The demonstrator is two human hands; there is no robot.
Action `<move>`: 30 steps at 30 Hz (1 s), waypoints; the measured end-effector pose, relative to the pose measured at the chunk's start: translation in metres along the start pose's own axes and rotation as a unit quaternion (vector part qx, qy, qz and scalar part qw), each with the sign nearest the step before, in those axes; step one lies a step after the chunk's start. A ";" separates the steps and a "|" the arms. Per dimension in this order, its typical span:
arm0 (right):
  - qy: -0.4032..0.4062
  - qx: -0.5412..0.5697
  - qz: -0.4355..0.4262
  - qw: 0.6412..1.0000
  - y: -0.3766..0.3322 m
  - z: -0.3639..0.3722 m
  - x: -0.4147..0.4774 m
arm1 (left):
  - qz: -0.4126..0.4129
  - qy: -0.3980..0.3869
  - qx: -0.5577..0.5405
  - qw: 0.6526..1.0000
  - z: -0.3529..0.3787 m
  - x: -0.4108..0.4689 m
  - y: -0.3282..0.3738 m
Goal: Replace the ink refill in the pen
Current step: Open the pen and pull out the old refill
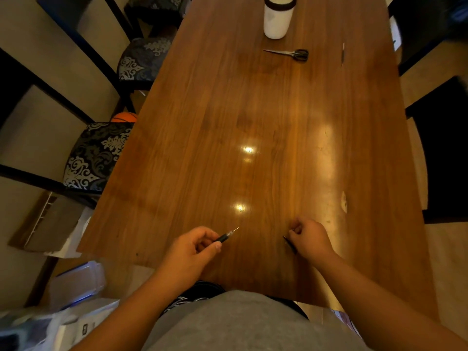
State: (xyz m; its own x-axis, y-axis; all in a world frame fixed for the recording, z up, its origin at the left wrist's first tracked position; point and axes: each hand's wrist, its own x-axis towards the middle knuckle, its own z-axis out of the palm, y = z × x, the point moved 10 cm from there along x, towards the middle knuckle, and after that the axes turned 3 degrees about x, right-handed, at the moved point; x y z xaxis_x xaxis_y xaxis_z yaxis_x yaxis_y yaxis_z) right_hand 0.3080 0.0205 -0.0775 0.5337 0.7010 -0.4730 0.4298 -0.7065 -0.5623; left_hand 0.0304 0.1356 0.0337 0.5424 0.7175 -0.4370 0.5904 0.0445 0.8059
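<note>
My left hand [196, 245] grips a black pen body [222, 238] near the table's front edge; a thin metal tip and clear section [233, 231] stick out toward the upper right. About a hand's width to the right, my right hand [310, 238] is closed on a slim black pen part [290, 244], whose dark end pokes out below my fingers just above the wood. What else my right fingers hold is hidden. Far back on the right lies another thin pen or refill [343, 53].
The wooden table [253, 122] stretches away from me. A white cylinder container [277, 17] and black-handled scissors [291, 53] sit at the far end. Patterned chairs [96, 155] line the left side, dark chairs the right. Boxes and bags lie on the floor at lower left.
</note>
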 end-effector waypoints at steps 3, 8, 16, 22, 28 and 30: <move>-0.014 0.012 -0.003 1.000 0.003 0.001 0.001 | -0.001 -0.011 0.001 1.000 0.005 0.003 -0.002; 0.053 0.040 0.010 0.998 0.005 -0.023 -0.022 | 0.009 -0.022 0.000 1.000 0.014 0.004 0.000; -0.097 0.315 0.013 0.944 -0.060 0.003 -0.111 | 0.020 -0.059 0.005 0.998 0.045 -0.003 0.009; -0.103 0.433 0.008 0.896 -0.089 0.007 -0.130 | 0.045 -0.082 0.005 0.996 0.072 -0.014 0.024; -0.088 0.457 0.014 0.885 -0.082 0.000 -0.131 | 0.055 -0.078 -0.013 0.995 0.077 -0.020 0.033; -0.072 0.465 0.009 0.882 -0.081 -0.004 -0.130 | 0.056 -0.075 -0.025 0.995 0.077 -0.021 0.035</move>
State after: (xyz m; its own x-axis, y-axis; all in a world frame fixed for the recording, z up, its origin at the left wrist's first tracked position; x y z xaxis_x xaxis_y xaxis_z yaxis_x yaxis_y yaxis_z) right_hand 0.2069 -0.0136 0.0326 0.4080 0.7430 -0.5306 -0.3970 -0.3790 -0.8359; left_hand 0.0854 0.0686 0.0400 0.6887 0.6081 -0.3949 0.4927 0.0071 0.8702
